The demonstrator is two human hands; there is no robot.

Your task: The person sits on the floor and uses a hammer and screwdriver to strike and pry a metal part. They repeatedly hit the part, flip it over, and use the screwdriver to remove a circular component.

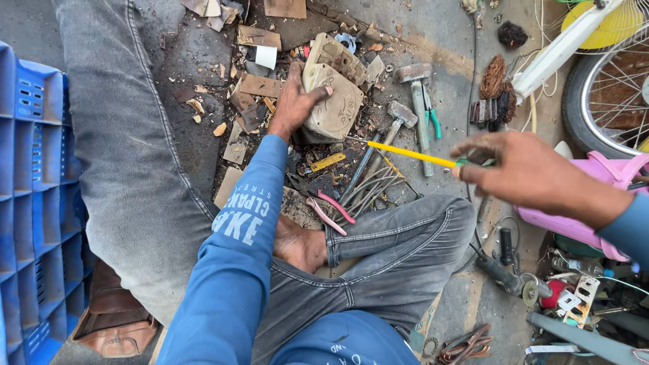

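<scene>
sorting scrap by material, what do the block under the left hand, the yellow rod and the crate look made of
Block: looks like cast metal, dull tan and grimy, with moulded ridges. Rod: glossy yellow, perhaps plastic or painted; unclear. Crate: blue moulded plastic with a slotted grid.

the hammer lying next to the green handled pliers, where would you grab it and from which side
Grip the hammer on its grey handle, near the lower end, coming from above and the left. It lies flat with its head at the top, the green-handled pliers crowd its right side, and the lower end looks barest. Both hands seem busy.
</scene>
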